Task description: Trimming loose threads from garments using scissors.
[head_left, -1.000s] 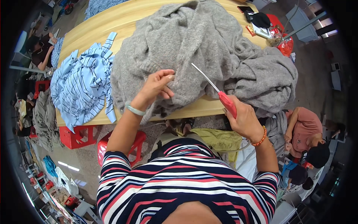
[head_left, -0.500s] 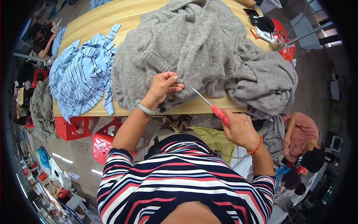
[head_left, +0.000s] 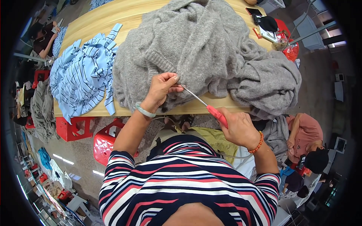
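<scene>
Pinching the grey sweater (head_left: 203,49) hem, the left hand (head_left: 161,87) meets red-handled scissors (head_left: 206,106) clenched in the right hand (head_left: 238,128).

Fuzzy knit on pale wood

The grey sweater (head_left: 203,52) is matt, woolly knit; the table (head_left: 113,15) smooth light wood; the scissors (head_left: 205,103) bright metal with a glossy red plastic handle.

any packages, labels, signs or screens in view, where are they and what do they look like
Flat booklet or packet: far right end of the wooden table, pale with a red edge, beside a black pouch; too small to tell more.
No sign or lit screen is clear; no label shows on the grey knit.
</scene>
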